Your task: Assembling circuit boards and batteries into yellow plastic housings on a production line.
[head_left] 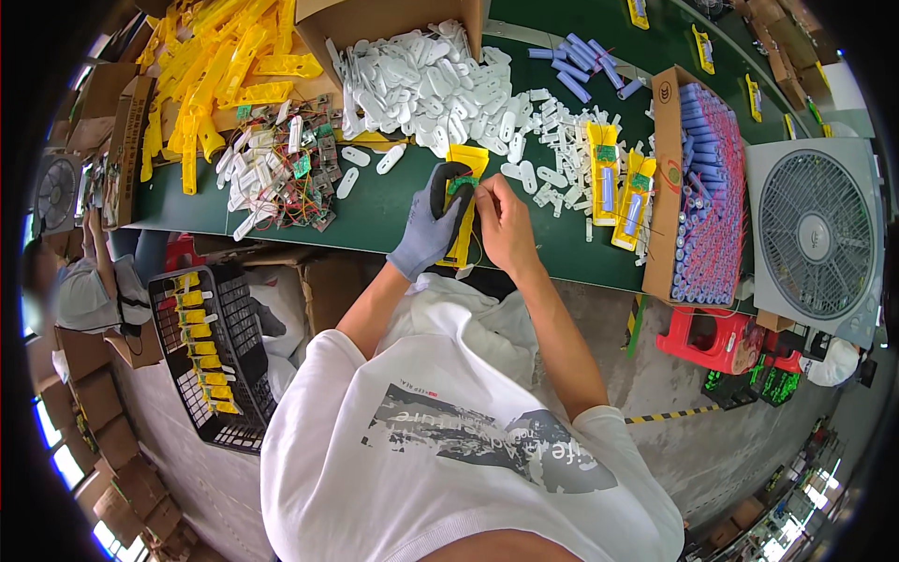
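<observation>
My left hand, in a grey glove with black fingers, is closed round a long yellow plastic housing above the table's near edge. A small green circuit board lies at the upper part of that housing, between my two hands. Bare and closed in a pinch, my right hand has its fingertips at the board's right edge. What sits between those fingertips is hidden. To the right, two yellow housings, each with a green board and a blue battery cell, lie on the green table.
White plastic covers spill from a cardboard box. Yellow housings and wired circuit boards are piled left. A carton of blue cells and a grey fan stand right. A black crate sits below left.
</observation>
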`<state>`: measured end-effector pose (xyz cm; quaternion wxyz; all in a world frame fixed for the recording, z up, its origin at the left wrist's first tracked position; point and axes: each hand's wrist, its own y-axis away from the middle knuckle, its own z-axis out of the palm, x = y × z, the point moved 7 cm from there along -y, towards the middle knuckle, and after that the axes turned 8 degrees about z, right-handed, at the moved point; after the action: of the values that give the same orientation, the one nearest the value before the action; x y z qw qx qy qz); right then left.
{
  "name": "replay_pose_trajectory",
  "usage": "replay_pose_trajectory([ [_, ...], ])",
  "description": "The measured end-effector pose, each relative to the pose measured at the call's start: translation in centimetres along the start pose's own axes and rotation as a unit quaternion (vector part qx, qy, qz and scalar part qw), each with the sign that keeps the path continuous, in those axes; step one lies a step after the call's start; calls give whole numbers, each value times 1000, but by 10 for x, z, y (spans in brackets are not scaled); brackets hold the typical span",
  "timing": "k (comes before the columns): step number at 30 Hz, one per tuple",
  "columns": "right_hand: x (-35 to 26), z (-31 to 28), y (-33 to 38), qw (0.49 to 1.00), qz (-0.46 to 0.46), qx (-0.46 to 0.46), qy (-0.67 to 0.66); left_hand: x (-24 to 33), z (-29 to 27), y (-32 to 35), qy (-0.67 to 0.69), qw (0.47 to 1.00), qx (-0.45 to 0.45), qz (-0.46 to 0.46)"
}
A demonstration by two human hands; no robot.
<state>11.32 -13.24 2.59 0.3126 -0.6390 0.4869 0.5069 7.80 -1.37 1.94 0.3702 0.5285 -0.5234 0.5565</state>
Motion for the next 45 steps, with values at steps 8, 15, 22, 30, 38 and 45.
replay_pose_trajectory([
  [8,6,4,8,999,40,-29,20,-22,-3,12,105,993,-5,-43],
  [15,-18,-153,38,903,33,333,270,-28,3,11,181,972,-13,-151],
  [22,3,-144,1,875,66,261,402,-47,5,15,150,978,-14,-145],
  [30,-76,-155,-38,928,26,293,229,-35,-2,15,84,989,-52,-111],
  [38,-99,-155,-375,852,7,323,412,-10,-4,8,34,988,-120,-95],
  [45,-11,-159,-445,867,147,293,375,-34,-4,21,42,970,-192,-143],
])
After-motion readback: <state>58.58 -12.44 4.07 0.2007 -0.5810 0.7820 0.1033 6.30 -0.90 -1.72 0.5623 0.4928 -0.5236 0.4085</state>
